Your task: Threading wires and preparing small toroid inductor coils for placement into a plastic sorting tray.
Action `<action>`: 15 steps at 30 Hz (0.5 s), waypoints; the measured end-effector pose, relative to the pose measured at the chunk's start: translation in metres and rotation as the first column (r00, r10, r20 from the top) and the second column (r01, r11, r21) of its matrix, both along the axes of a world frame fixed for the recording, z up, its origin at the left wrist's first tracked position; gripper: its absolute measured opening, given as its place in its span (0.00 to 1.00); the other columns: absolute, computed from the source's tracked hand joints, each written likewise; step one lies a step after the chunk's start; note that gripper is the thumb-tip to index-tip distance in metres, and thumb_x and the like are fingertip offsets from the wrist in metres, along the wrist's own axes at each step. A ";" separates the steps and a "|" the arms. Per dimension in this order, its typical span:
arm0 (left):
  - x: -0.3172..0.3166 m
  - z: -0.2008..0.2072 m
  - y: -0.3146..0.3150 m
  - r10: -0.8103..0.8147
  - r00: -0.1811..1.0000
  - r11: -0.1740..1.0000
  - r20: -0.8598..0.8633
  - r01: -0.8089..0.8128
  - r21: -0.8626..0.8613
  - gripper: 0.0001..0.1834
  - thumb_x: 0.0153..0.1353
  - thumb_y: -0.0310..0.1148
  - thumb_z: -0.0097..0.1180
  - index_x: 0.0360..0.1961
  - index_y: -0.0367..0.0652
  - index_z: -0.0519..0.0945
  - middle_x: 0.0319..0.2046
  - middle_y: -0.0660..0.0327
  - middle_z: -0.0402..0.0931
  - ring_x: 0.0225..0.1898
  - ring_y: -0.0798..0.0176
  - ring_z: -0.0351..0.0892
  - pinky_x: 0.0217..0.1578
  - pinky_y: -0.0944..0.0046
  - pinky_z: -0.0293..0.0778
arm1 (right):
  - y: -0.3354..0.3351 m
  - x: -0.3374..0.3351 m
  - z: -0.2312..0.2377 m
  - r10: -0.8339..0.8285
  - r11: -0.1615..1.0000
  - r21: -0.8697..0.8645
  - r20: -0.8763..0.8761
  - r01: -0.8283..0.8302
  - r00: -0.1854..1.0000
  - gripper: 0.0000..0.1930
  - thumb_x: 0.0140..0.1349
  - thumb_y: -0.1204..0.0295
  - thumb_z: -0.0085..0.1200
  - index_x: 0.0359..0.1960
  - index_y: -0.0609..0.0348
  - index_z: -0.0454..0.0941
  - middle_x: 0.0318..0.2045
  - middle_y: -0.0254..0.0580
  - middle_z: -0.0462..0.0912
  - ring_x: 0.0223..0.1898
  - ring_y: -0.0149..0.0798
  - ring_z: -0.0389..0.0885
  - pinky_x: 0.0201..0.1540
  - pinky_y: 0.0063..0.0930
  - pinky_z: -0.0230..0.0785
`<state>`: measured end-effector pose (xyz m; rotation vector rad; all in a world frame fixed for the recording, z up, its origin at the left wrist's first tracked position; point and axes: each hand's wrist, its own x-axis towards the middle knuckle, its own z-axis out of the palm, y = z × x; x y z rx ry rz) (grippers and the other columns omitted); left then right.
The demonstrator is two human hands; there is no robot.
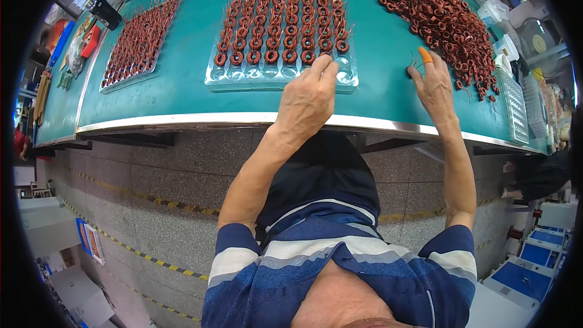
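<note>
While both arms reach over the green bench [182,85] | loose coil heap [443,15] far right | clear tray [279,76] centre, coil rows filling it | left hand [308,100] fingers extended, empty, on tray edge | right hand [434,85] pinching one coil [412,71] beside the heap.

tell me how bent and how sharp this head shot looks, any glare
Head view: strong fisheye, the steel front edge of the green table curves like a bow and black corners ring the frame; the copper coils in the clear tray and both hands, left hand and right hand, are fairly sharp; mild glare on the tray's empty front pockets; lighting is even, with soft shadows.
</note>
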<state>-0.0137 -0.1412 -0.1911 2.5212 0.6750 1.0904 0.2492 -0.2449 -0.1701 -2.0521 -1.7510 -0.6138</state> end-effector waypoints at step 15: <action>0.023 0.000 -0.030 -0.110 0.891 0.514 0.440 0.430 -0.743 0.21 0.70 0.40 0.45 0.55 0.34 0.67 0.35 0.57 0.78 0.29 0.71 0.75 0.24 0.70 0.72 | -0.002 -0.056 0.001 0.453 0.878 0.208 -0.067 -0.431 0.889 0.17 0.49 0.78 0.62 0.42 0.66 0.77 0.41 0.47 0.77 0.41 0.45 0.77 0.41 0.36 0.73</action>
